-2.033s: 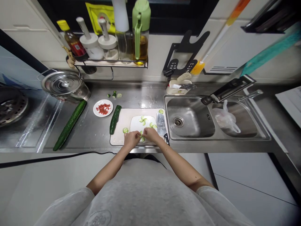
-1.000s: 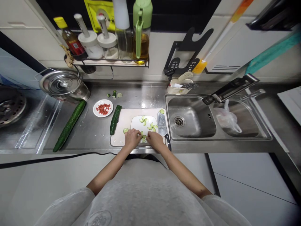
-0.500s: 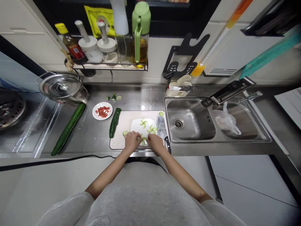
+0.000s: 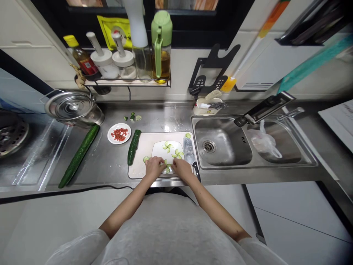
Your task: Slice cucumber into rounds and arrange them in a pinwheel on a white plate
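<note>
My left hand point(image 4: 154, 168) is closed, fingertips at the left side of the nearest group of cucumber slices point(image 4: 167, 170). From the other side my right hand point(image 4: 182, 170) reaches in with curled fingers against the same slices. They lie on a white plate point(image 4: 157, 148), which rests on a pale cutting board point(image 4: 143, 141). Two more pinwheels of thin slices, an upper one point(image 4: 167, 147) and a right one point(image 4: 178, 154), are fanned out there. A cleaver point(image 4: 188, 149) lies along the board's right side. One cut cucumber point(image 4: 134, 147) lies over the board's left edge.
A small plate point(image 4: 110, 139) of red bits and a whole cucumber point(image 4: 78, 157) are on the left. Behind them stands a lidded steel pot point(image 4: 74, 108). The double sink point(image 4: 223, 143) with its faucet point(image 4: 264, 108) is right. Bottles fill a wall rack point(image 4: 127, 83).
Both hands first met over the nearest slices, then moved slightly apart to either side of them. That group now shows more spread slices. The camera view has tilted up a little.
</note>
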The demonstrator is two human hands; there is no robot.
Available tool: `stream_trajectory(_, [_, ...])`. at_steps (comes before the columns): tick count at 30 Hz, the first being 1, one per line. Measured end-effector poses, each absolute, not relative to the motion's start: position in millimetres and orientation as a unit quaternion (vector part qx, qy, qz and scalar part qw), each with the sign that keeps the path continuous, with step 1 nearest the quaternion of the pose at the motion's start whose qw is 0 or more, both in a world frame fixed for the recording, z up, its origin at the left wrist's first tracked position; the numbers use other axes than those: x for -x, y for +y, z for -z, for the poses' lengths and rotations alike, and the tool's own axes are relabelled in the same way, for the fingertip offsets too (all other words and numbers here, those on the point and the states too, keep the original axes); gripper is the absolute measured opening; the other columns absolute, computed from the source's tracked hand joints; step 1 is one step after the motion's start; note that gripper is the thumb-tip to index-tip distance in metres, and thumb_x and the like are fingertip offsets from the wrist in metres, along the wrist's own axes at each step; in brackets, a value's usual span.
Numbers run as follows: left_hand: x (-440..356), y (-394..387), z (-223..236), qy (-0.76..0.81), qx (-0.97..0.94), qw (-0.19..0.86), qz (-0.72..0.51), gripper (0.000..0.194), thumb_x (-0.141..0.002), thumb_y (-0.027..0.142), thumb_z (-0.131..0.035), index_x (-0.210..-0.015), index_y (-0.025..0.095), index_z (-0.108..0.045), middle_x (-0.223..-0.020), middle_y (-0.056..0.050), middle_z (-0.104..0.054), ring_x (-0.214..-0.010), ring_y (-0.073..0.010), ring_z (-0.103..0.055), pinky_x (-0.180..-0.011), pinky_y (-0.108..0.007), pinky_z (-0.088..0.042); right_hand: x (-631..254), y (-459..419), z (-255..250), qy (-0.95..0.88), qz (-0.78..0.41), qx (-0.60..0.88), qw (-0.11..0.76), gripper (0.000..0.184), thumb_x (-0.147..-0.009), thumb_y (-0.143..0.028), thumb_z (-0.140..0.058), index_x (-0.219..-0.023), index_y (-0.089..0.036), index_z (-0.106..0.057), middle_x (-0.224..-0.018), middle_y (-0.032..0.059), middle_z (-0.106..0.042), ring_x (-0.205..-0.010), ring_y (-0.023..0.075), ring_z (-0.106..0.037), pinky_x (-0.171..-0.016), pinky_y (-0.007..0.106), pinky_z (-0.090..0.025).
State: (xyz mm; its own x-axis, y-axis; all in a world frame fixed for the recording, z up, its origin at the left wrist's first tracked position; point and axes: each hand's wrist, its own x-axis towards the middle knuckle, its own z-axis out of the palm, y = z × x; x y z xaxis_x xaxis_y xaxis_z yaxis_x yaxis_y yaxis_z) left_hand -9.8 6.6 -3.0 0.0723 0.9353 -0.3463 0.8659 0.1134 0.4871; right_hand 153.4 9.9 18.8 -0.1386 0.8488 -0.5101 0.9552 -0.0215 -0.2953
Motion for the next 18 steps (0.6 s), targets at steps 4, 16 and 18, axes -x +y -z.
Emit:
stream_trajectory(4, [20, 6, 1, 0.698, -0.634, 0.316, -0.105, 0.017, -0.081, 0.037, -0.060, -0.090, 0.025, -0.068, -0.091, -0.002, -0.064, -0.093, -0.0208, -0.056, -0.085, -0.036, -0.032, -164, 11, -23, 0.686, 0.287, -0.668, 0.027, 0.020, -0.090, -0.035, -0.048, -0.092, -0.021, -0.062, -0.086, 0.0049, -0.067, -0.080, 0.0168, -0.059, -0.062, 0.024, -0.031])
stream_trajectory(16, [77, -2, 13, 0.759, -0.592, 0.232, -0.140, 0.029, -0.083, 0.035, -0.055, -0.109, 0.026, -0.064, -0.103, -0.006, -0.061, -0.095, -0.0210, -0.059, -0.084, -0.032, -0.042, -224, 16, -23, 0.611, 0.242, -0.740, -0.142, 0.030, -0.088, -0.038, -0.040, -0.095, -0.021, -0.063, -0.067, 0.0015, -0.062, -0.064, 0.0164, -0.055, -0.059, 0.024, -0.032])
stream_trajectory(18, [81, -4, 17, 0.758, -0.605, 0.216, -0.117, 0.034, -0.084, 0.034, -0.054, -0.116, 0.025, -0.060, -0.107, -0.008, -0.059, -0.098, -0.0222, -0.059, -0.086, -0.033, -0.042, -224, 15, -21, 0.610, 0.244, -0.737, -0.155, 0.030, -0.088, -0.039, -0.041, -0.093, -0.021, -0.063, -0.067, 0.0018, -0.062, -0.064, 0.0166, -0.055, -0.059, 0.024, -0.032])
